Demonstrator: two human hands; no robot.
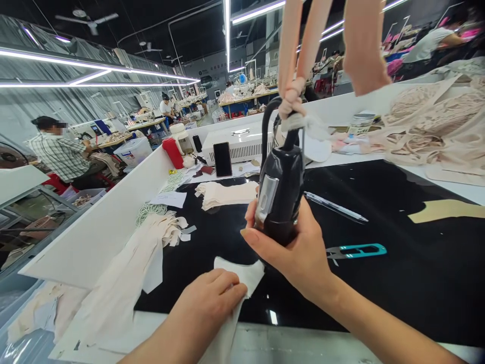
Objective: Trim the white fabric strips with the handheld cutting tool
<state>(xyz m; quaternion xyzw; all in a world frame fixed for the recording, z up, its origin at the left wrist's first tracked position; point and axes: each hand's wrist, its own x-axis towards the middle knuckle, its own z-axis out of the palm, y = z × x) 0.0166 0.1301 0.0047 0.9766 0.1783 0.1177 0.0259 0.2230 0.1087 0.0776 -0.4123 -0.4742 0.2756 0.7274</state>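
My right hand [303, 247] is wrapped round a black handheld power tool [282, 194] with a silver switch plate, held upright. Its lower working end is hidden by the hand. A black cord and knotted peach fabric strips [293, 93] run up from its top. Close to its lower end, my left hand [212, 303] has its fingers curled together over a narrow cream fabric piece [242, 273]. The wide end of that piece lies on the black tabletop sheet [379, 298], while its length runs under the hand toward the table's front edge.
Stacked cream fabric pieces [125, 278] lie at left, another small stack [227, 193] behind. Teal thread snips [364, 250] and a pen [335, 206] lie at right. A phone [222, 159] leans against a white box [242, 146]. Beige garments [435, 121] are heaped at back right. Several people work beyond.
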